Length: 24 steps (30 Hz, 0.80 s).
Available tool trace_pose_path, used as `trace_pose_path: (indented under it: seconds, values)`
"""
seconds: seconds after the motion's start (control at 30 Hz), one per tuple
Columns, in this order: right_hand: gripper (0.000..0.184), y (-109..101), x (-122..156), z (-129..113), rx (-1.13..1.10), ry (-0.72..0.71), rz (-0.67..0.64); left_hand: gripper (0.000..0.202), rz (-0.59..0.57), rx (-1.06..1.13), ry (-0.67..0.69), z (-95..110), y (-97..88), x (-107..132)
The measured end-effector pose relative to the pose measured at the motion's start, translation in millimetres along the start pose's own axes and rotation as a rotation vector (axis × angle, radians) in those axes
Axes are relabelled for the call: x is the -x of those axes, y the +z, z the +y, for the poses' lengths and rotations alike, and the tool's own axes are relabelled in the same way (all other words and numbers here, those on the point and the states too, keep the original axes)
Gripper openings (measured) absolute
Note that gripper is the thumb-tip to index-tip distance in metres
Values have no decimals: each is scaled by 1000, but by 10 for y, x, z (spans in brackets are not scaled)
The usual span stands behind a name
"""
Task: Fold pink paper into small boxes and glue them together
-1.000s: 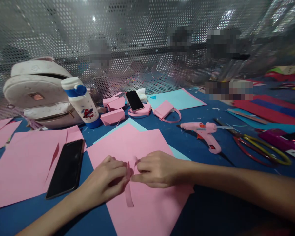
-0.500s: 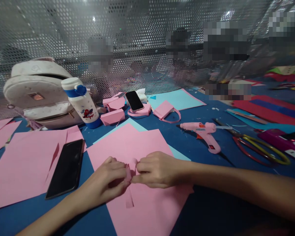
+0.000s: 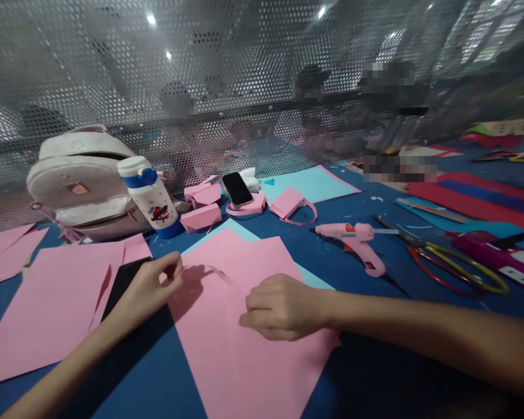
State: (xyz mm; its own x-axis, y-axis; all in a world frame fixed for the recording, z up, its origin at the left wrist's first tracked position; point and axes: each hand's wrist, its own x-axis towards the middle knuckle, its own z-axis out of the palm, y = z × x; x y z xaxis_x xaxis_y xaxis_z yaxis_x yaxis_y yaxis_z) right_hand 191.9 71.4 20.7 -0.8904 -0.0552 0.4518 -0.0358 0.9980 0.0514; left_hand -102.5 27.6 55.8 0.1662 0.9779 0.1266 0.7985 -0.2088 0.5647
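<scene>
My left hand (image 3: 157, 282) is raised above the left edge of a pink paper sheet (image 3: 262, 372), thumb and fingers closed in a pinch. A thin pink paper strip (image 3: 217, 271), blurred and hard to tell from the sheet, seems to reach from its fingertips toward the right. Over the middle of the sheet, my right hand (image 3: 279, 308) is closed with the fingers curled under; whatever they hold is hidden. Light blue paper (image 3: 317, 274) shows beneath the pink sheet. Partly covered by my left hand and wrist lies a black phone (image 3: 123, 282).
A pink glue gun (image 3: 353, 238), scissors (image 3: 458, 267) and a purple tool (image 3: 498, 250) lie right. Small pink paper bags (image 3: 290, 203) and another phone (image 3: 237, 189) sit farther back. A bottle (image 3: 151, 198) and backpack (image 3: 85, 180) stand left, before a perforated metal screen (image 3: 244, 70).
My left hand has moved left and up, away from my right hand, partly covering the phone. The folded pink strip between both hands no longer shows there. My right hand stays nearly in place.
</scene>
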Motion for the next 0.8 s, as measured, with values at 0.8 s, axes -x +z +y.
trace_pose_path:
  seconds: [0.8]
  values:
    - [41, -254, -954, 306, -278, 2, -715, 30, -278, -151, 57, 209, -284, 513]
